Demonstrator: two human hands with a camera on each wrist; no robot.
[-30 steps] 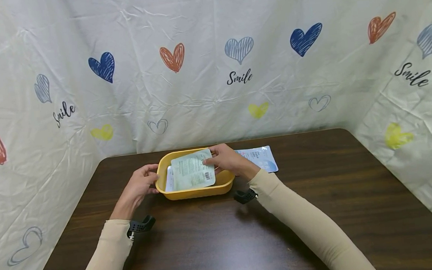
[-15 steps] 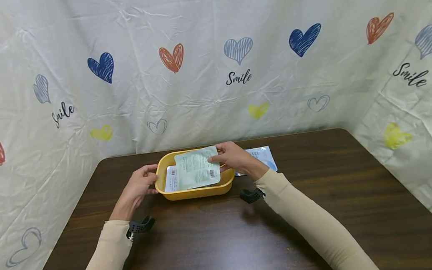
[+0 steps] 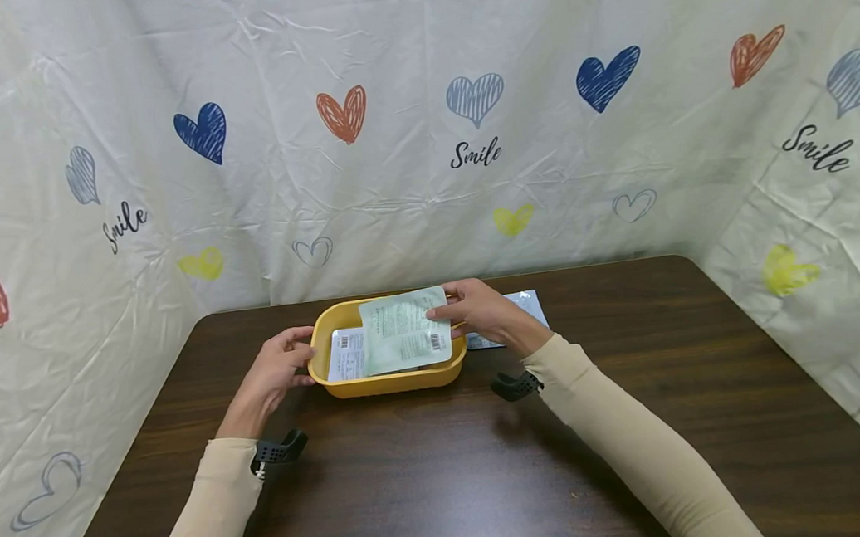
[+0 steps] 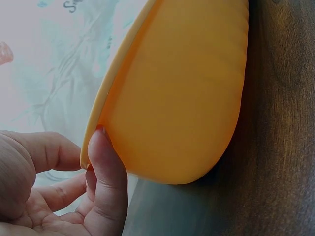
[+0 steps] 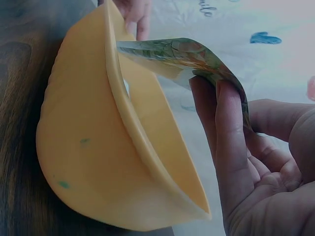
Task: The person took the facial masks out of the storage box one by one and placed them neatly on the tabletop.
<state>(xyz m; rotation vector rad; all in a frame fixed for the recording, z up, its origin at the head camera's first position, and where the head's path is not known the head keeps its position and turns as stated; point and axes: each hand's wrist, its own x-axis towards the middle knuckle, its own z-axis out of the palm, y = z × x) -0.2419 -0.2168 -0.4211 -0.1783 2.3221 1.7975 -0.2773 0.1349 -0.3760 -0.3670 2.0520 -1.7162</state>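
Note:
A yellow oval plastic basin (image 3: pixel 389 385) stands on the table towards its back edge. My left hand (image 3: pixel 278 368) pinches the basin's left rim; in the left wrist view the fingers (image 4: pixel 106 172) sit on both sides of the rim. With thumb and fingers, my right hand (image 3: pixel 481 313) holds the right edge of a pale green sachet (image 3: pixel 405 337) above the basin. The right wrist view shows the sachet (image 5: pixel 172 56) bent, its far end over the basin's rim. Inside the basin lies a white printed sachet (image 3: pixel 346 356), partly covered by the green one.
A light blue sachet (image 3: pixel 528 305) lies on the table right of the basin, partly hidden behind my right hand. The dark brown wooden table (image 3: pixel 444 475) meets a white curtain (image 3: pixel 410 195) with printed hearts along the back and sides.
My right hand has drawn the green sachet to the right, uncovering more of the white sachet in the basin. The right hand now covers more of the blue sachet. The left hand stays put.

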